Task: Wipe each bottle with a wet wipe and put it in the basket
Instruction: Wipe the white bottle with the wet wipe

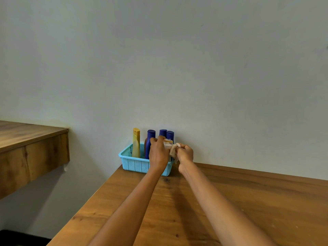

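left hand (158, 153) gripping bottle (167, 143), labels unreadable

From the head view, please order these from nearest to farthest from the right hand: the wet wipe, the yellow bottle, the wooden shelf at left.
1. Wet wipe: gripped in the right hand.
2. Yellow bottle: upright at the left end of the basket.
3. Wooden shelf: far left, apart from the table.

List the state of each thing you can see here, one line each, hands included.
Basket: upright on the table corner, holding bottles.
Yellow bottle: upright in basket, cap on.
Three blue-capped bottles: upright in basket, capped.
Small bottle: gripped by the left hand, above the basket.
Wipe: crumpled, against the small bottle.
Left hand: grips the small bottle.
Right hand: grips the wipe.
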`<state>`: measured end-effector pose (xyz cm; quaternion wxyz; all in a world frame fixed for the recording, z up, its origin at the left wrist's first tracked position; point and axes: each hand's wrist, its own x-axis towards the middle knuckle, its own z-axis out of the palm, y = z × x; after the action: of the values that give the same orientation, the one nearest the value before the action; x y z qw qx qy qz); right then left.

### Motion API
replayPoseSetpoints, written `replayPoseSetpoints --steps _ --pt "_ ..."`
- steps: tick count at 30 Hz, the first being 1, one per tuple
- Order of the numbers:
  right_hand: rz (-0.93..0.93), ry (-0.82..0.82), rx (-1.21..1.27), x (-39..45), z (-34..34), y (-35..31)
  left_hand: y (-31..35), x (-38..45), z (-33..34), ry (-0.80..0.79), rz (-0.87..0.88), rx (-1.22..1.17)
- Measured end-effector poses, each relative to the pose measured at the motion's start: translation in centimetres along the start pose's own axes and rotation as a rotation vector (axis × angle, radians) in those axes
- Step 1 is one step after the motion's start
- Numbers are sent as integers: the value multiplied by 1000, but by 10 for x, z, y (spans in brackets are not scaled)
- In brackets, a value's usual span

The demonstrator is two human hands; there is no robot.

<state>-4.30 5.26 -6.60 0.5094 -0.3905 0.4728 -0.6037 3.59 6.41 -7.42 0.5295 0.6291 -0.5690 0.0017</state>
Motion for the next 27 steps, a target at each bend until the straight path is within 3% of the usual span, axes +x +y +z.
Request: replayPoseSetpoints --steps 17,20,25,27 --pt "-122 34 -78 -16 -27 -9 -5 -12 -8 70 156 131" --pt "-149 12 -71 -24 -38 -15 9 -21 -14 71 167 5" --pt "-194 -5 -26 -39 -55 -25 39 -41 -22 -396 -132 -514" --pt "-196 25 -27 -46 -63 -26 48 -49 -25 -482 -181 -619"
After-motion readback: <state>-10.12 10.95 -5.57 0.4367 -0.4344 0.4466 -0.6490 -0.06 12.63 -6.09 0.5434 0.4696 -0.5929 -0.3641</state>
